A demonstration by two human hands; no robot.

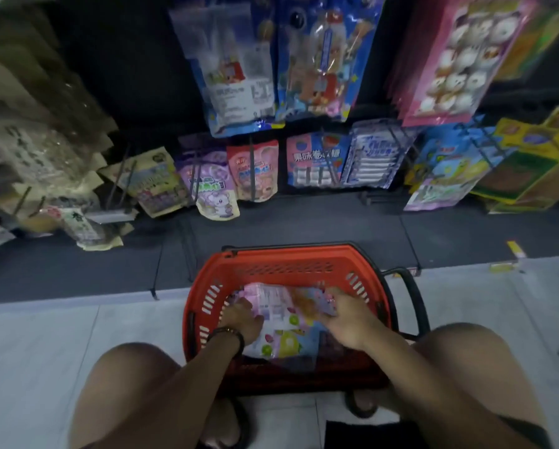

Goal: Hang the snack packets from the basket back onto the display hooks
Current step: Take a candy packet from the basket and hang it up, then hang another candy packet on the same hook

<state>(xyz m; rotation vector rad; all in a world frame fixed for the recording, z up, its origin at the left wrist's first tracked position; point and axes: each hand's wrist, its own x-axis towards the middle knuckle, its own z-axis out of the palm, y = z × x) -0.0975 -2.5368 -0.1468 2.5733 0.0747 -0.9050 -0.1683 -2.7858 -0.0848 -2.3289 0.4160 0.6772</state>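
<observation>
At the far left of the display, brown paper packets [45, 150] hang crowded and askew, and below them a loose packet [92, 233] lies tipped on the dark base shelf [304, 222]. Moving right, the lower row of hooks carries purple and red pouches [229, 176] and striped sweet packs [346, 160], with tall blue bags [271, 59] above and a pink pack [456, 56] further right. Down in front sits the red basket [291, 260] on the pale floor, between the person's knees. The left hand [244, 319], a dark band on its wrist, lies inside the basket with fingers curled down onto the snack packets [281, 319]; whether it pinches one I cannot tell. The right hand [346, 315] rests with fingers spread flat over the top packet's right side. The packets are all in the basket, none lifted. The risk from here, I judge, is that the slick packets slide over each other, so two come up together or one slips, and in the dim light the small hang hole may miss its hook.
</observation>
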